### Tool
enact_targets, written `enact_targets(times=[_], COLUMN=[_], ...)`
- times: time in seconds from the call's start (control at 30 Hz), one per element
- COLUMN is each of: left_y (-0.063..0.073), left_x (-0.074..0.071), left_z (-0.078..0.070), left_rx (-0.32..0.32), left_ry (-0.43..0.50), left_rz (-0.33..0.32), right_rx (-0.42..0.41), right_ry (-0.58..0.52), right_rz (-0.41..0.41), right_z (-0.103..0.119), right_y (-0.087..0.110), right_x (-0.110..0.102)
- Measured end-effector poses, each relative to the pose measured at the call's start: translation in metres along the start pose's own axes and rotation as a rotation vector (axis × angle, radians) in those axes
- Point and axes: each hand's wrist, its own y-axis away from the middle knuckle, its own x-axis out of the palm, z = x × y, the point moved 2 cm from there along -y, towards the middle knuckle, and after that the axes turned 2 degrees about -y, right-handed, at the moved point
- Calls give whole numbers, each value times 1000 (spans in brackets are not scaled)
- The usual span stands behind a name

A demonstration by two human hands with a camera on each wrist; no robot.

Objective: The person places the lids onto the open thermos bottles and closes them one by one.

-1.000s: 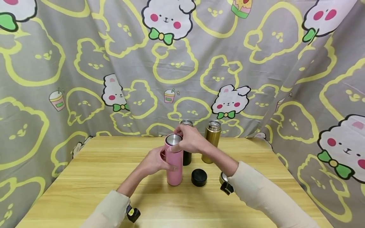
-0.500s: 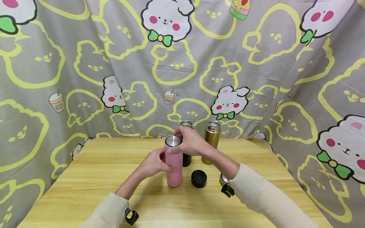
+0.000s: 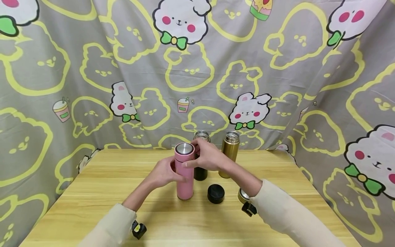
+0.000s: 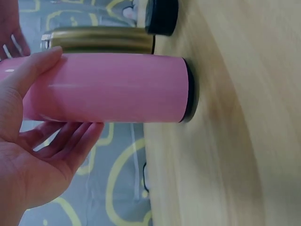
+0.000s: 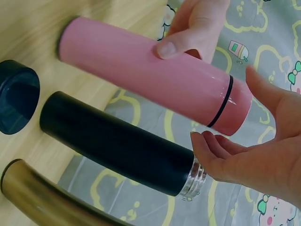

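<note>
A pink thermos (image 3: 185,175) stands upright, on or just above the table; I cannot tell which. Its pink lid (image 5: 235,106) has a steel top, and a dark seam separates lid from body. My left hand (image 3: 165,172) holds the body from the left, thumb in front and fingers behind. Around the lid, my right hand (image 5: 270,141) has its thumb and fingers spread, with a gap to the lid in the right wrist view. Just behind stands a black thermos (image 5: 115,141) without a lid, its steel neck bare. A lidless gold thermos (image 3: 229,154) is to its right.
A black lid (image 3: 215,193) lies on the wooden table (image 3: 102,185), right of the pink thermos. A gold-rimmed lid (image 3: 243,195) lies farther right, partly hidden by the right sleeve. A patterned curtain (image 3: 148,79) hangs behind the table.
The pink thermos and my left hand have shifted slightly left and back. The right hand's fingers have loosened away from the lid, and the dark seam below it now shows.
</note>
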Motion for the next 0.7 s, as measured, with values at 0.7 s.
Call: enact_targets(times=[0.7], left_y=[-13], left_x=[-65], left_z=[25], left_rx=[-197], left_ry=[-260], left_rz=[-427], right_rx=[28], right_ry=[-24], right_rz=[-120], right_z=[-40], right_y=[10], right_x=[8])
